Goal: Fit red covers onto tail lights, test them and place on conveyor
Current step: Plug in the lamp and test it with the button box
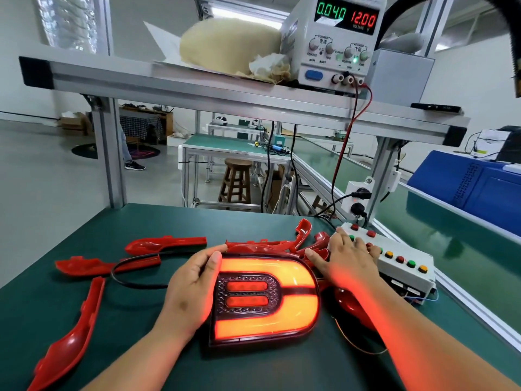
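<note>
Glowing tail light (265,300), left hand (191,289) gripping, right hand (349,255) beside

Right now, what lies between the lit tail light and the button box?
In the head view, loose red covers lie between the tail light and the button box; the right hand reaches over them onto it.

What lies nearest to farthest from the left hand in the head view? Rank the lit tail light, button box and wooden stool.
1. The lit tail light, gripped by the left hand, centre of the table.
2. The button box, table's right edge.
3. The wooden stool, standing beyond the table.
</note>
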Action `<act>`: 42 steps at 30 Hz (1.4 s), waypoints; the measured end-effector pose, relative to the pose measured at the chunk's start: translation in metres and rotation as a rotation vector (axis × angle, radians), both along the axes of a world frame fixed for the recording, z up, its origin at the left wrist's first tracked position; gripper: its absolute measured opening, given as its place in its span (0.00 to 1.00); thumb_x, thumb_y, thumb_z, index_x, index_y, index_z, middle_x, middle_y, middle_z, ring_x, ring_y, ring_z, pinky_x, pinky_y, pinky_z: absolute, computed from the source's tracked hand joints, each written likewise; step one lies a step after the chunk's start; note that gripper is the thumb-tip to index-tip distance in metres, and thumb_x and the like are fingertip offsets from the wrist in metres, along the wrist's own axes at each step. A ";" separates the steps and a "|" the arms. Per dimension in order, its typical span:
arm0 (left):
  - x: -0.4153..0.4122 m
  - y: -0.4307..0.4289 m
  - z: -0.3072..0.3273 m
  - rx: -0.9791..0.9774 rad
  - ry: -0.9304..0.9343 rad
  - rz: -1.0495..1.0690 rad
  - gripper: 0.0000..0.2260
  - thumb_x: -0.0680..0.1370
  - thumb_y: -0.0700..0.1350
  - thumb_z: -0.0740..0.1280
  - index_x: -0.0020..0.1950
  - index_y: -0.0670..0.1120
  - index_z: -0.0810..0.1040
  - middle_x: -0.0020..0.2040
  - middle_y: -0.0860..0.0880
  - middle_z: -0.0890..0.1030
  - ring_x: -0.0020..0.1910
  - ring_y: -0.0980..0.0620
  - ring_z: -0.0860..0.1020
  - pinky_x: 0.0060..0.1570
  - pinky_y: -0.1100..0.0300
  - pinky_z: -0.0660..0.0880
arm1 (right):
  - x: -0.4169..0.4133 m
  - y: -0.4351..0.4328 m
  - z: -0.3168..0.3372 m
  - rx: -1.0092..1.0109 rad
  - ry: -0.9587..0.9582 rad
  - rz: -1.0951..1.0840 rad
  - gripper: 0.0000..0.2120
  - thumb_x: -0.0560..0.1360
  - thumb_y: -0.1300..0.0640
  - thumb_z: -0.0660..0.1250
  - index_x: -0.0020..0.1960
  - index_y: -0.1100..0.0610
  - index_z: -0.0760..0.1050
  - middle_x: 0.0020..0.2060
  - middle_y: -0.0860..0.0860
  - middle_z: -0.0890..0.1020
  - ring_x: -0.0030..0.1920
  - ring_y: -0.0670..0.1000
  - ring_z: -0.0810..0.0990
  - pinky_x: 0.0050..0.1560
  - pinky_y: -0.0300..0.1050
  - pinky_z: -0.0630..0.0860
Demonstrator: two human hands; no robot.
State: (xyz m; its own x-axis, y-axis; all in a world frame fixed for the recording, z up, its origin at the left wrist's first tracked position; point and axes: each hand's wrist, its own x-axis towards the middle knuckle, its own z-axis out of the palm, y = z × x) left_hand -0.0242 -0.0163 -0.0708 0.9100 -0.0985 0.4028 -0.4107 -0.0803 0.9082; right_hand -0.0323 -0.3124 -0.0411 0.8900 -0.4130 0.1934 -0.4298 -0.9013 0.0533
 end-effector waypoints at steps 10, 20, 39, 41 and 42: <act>0.004 0.001 -0.004 0.005 0.016 -0.007 0.14 0.75 0.62 0.58 0.55 0.63 0.79 0.51 0.67 0.82 0.53 0.65 0.80 0.45 0.73 0.74 | 0.004 -0.001 0.006 0.010 -0.012 0.007 0.46 0.66 0.21 0.38 0.66 0.52 0.65 0.76 0.53 0.61 0.69 0.62 0.67 0.66 0.64 0.62; 0.000 0.000 0.001 0.062 -0.031 0.020 0.17 0.74 0.62 0.56 0.57 0.61 0.78 0.49 0.66 0.79 0.52 0.77 0.73 0.45 0.81 0.68 | 0.007 0.000 0.002 -0.027 -0.011 -0.038 0.47 0.64 0.19 0.38 0.66 0.51 0.66 0.68 0.52 0.72 0.66 0.60 0.68 0.63 0.62 0.60; 0.000 -0.001 0.001 0.052 -0.032 0.009 0.14 0.75 0.59 0.57 0.56 0.61 0.77 0.50 0.66 0.79 0.51 0.79 0.73 0.44 0.83 0.67 | 0.004 0.001 0.006 0.050 0.004 -0.044 0.49 0.65 0.19 0.41 0.72 0.52 0.61 0.74 0.53 0.65 0.71 0.62 0.62 0.68 0.64 0.58; 0.000 -0.002 0.001 0.021 -0.016 0.007 0.13 0.75 0.59 0.58 0.55 0.61 0.78 0.50 0.67 0.80 0.52 0.78 0.73 0.46 0.82 0.67 | -0.002 -0.001 0.009 0.105 0.000 -0.016 0.47 0.67 0.21 0.44 0.73 0.52 0.59 0.77 0.54 0.57 0.74 0.62 0.57 0.71 0.66 0.55; 0.000 -0.002 0.001 0.015 -0.008 0.005 0.13 0.75 0.59 0.58 0.55 0.62 0.78 0.49 0.69 0.80 0.52 0.79 0.73 0.47 0.82 0.67 | -0.007 -0.003 0.010 0.119 -0.008 -0.007 0.47 0.68 0.22 0.44 0.75 0.53 0.58 0.78 0.55 0.53 0.76 0.63 0.54 0.72 0.67 0.54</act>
State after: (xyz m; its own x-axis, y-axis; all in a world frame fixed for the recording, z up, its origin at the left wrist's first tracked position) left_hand -0.0245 -0.0179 -0.0699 0.9073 -0.1004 0.4083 -0.4173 -0.0962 0.9037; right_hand -0.0389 -0.3153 -0.0311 0.8854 -0.4399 0.1502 -0.4364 -0.8979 -0.0572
